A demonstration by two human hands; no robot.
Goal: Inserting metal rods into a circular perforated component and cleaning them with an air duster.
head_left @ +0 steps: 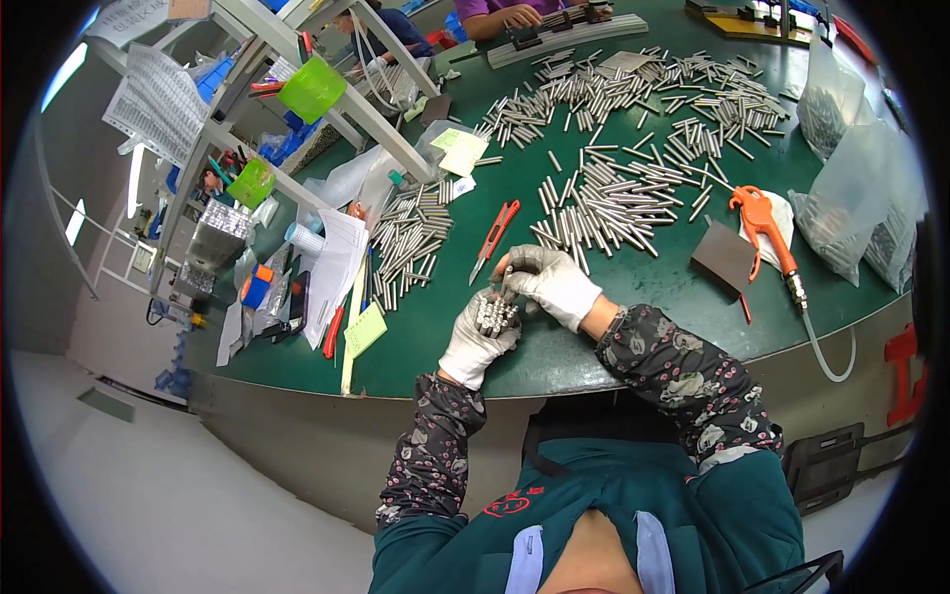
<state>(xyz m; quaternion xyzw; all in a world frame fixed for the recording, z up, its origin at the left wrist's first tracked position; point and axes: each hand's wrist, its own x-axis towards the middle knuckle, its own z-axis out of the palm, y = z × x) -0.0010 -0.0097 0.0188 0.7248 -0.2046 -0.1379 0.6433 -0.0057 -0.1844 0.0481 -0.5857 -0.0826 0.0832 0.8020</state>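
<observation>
In my white-gloved left hand (471, 342) is a bundle of short metal pins (497, 315), their round ends facing up. My right hand (550, 283), also gloved, bends its fingers close over the far side of the bundle; the fingertips are pressed together, and what they hold is too small to make out. Just beyond my hands lies a red utility knife (495, 241). Loose metal pins (614, 206) are heaped past my right hand, and a smaller pile of pins (408, 236) spreads to the left.
An orange air blow gun (767, 233) with a hose lies at right beside a dark block (722, 259). Clear plastic bags (841, 213) stand at the right edge. Papers (336, 267), a tape roll (256, 287) and a shelf frame (381, 129) fill the left. Another person's hand (520, 15) is at the far side.
</observation>
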